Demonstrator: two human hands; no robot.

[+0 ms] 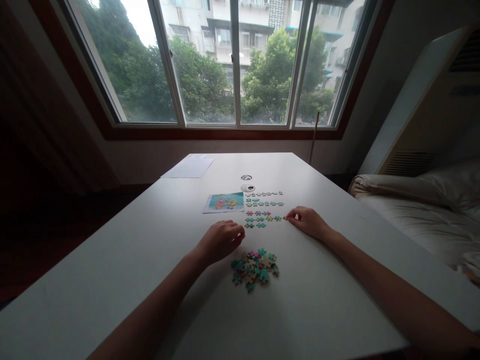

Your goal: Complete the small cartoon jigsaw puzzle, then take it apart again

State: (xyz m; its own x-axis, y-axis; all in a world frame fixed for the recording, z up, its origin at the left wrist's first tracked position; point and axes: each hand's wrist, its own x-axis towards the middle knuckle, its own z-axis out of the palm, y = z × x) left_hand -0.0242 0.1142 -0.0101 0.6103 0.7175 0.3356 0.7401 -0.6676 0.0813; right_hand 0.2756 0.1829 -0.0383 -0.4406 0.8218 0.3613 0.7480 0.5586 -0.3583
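Note:
Between the fingertips of my right hand [305, 221] is a small yellowish jigsaw puzzle piece [285, 218], at the right end of a row of laid-out pieces [269, 218]. My left hand [223, 239] hovers or rests left of the rows with its fingers curled together; what they hold, if anything, is hidden. Closer to me lies a heap of loose jigsaw pieces [255, 268], mostly green with some pink and tan. Beyond my left hand a picture sheet [226, 201] shows colourful cartoon figures on a blue-green background.
Two small round items [246, 177] lie past the rows on the white table [123, 260]. White paper [189, 167] is at the far left corner. A window [210, 75] stands behind the table, and a pale sofa [405, 210] is on the right.

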